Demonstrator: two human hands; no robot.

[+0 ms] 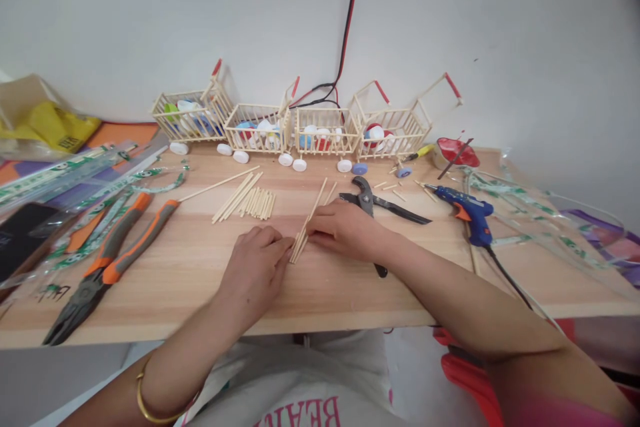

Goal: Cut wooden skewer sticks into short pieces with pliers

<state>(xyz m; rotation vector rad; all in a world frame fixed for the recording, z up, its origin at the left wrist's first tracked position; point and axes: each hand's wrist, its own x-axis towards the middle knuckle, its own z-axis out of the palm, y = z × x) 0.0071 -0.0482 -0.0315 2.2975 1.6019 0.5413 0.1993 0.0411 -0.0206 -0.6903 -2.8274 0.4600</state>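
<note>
Two long thin wooden sticks point(314, 210) lie slantwise on the table between my hands. My left hand point(257, 260) has its fingers bent together at the sticks' near end, where a short stick piece seems to lie beside them. My right hand point(347, 230) curls over the sticks from the right, fingertips pressed on them. A pile of short cut sticks point(259, 203) and several longer sticks point(236, 197) lie just beyond my left hand. Black-handled cutters point(367, 199) rest partly hidden under my right hand and wrist.
Several small stick-built shopping carts point(257, 127) with bottle-cap wheels line the wall. Large pliers point(107, 267) lie at left near a phone point(27, 233). On the right are a blue glue gun point(467, 210) with its cord, a red container point(456, 153) and plastic packaging point(540, 207).
</note>
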